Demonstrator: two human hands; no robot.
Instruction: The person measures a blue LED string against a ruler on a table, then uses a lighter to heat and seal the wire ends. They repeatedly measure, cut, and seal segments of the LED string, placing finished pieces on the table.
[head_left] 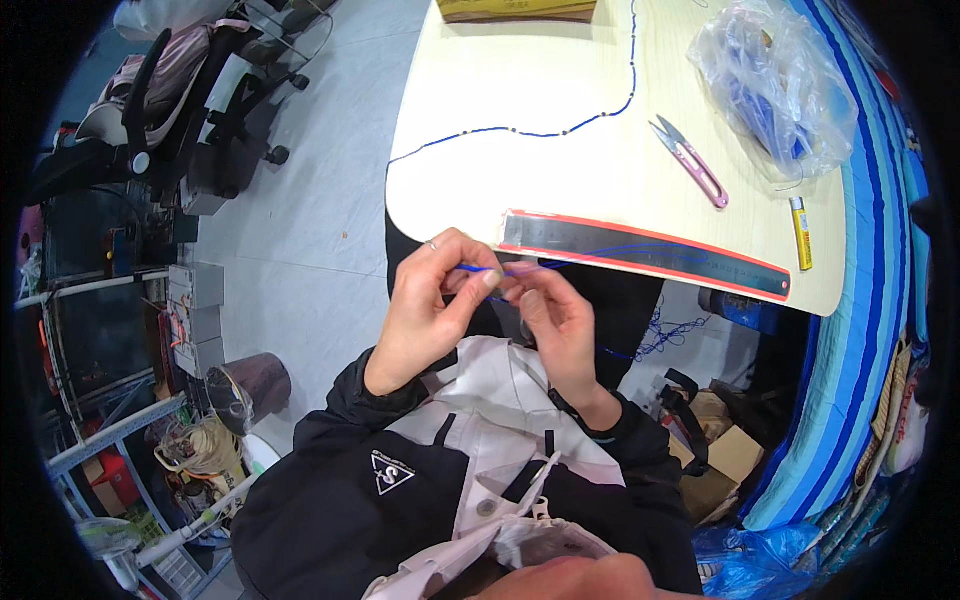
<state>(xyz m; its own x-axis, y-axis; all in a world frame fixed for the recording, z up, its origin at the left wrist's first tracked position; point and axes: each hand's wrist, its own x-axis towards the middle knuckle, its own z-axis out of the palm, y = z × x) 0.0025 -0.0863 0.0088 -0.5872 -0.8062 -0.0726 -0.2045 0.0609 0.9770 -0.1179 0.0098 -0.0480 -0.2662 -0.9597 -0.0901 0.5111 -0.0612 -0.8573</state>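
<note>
A thin blue cord (474,268) is pinched between the thumb and fingers of my left hand (425,305), just off the table's near edge. Close beside it, my right hand (562,330) has its fingers closed on the same cord; its fingertips are partly hidden. Blue strands run from my hands across a dark ruler with a red border (640,252), which lies along the near edge. Below the table, by my right wrist, hangs a loose tangle of blue cord (665,335).
On the pale table (500,75) lie a blue cord with small beads (540,133), pink-handled thread snips (690,163) and a small yellow tube (802,235). A clear plastic bag with blue contents (775,95) sits at the far right. A cardboard box (515,10) stands at the far edge.
</note>
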